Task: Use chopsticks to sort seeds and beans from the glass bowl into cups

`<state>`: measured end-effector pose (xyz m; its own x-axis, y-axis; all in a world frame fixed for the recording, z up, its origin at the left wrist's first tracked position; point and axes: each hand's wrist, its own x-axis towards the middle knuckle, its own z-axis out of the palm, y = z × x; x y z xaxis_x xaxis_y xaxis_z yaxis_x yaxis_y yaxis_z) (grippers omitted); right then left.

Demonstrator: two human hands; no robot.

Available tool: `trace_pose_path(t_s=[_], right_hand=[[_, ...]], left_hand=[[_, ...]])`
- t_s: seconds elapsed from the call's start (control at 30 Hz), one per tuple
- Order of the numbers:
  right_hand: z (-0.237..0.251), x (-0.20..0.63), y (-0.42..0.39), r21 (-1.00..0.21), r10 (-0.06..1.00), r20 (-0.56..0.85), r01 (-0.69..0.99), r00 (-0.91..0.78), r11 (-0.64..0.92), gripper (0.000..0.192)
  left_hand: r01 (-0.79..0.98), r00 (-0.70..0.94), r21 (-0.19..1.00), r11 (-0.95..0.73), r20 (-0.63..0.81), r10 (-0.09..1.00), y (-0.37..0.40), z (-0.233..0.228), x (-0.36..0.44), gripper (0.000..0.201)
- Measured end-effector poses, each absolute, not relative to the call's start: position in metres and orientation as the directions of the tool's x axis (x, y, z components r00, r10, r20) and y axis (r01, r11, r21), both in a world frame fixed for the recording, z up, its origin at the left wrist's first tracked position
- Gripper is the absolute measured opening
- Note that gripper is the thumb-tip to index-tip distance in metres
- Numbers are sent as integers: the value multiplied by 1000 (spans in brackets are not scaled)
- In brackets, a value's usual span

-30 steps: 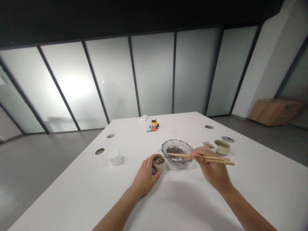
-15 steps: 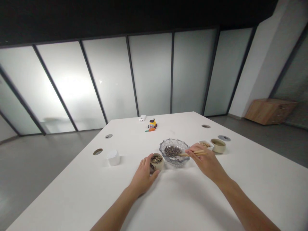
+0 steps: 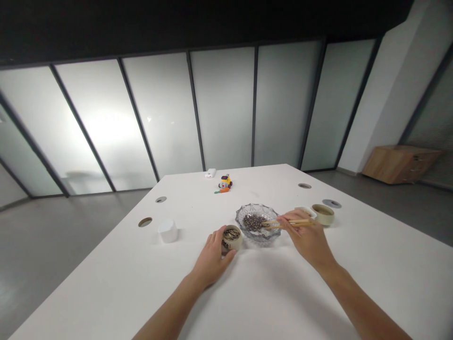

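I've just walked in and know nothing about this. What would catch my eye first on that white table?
Mid-table, the right hand holds wooden chopsticks with their tips in a cut-glass bowl of dark seeds. Just left of the bowl, the left hand grips a small beige cup that holds striped seeds. At the far end of the white table sits a small yellow toy, bright against the frosted glass wall.

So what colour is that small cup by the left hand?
Beige cup, dark seeds inside; the head view shows it.
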<state>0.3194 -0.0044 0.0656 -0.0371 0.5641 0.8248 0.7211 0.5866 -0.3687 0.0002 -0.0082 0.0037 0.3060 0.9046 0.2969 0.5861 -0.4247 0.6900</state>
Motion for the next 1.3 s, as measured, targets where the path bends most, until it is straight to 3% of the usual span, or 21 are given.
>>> trace_pose_path(t_s=[0.7, 0.9, 1.03, 1.13, 1.23, 1.3], right_hand=[[67, 318, -3, -445, 568, 820, 700, 69, 558, 65], [67, 303, -13, -593, 605, 776, 534, 177, 603, 54], [64, 285, -24, -669, 681, 721, 380, 127, 638, 49], [67, 285, -27, -611, 639, 765, 405, 82, 680, 45], [72, 300, -22, -501, 549, 832, 531, 79, 683, 46], [73, 312, -16, -445, 547, 837, 614, 25, 652, 51]], left_hand=[[590, 305, 694, -413, 282, 910, -9, 6, 1, 74], [595, 302, 693, -407, 276, 912, -9, 5, 1, 75], [585, 303, 694, -419, 292, 907, -9, 4, 1, 75], [585, 302, 694, -419, 293, 907, -9, 5, 1, 75], [591, 306, 689, -418, 288, 907, -9, 5, 0, 75], [590, 310, 688, -423, 291, 905, -9, 4, 0, 75]])
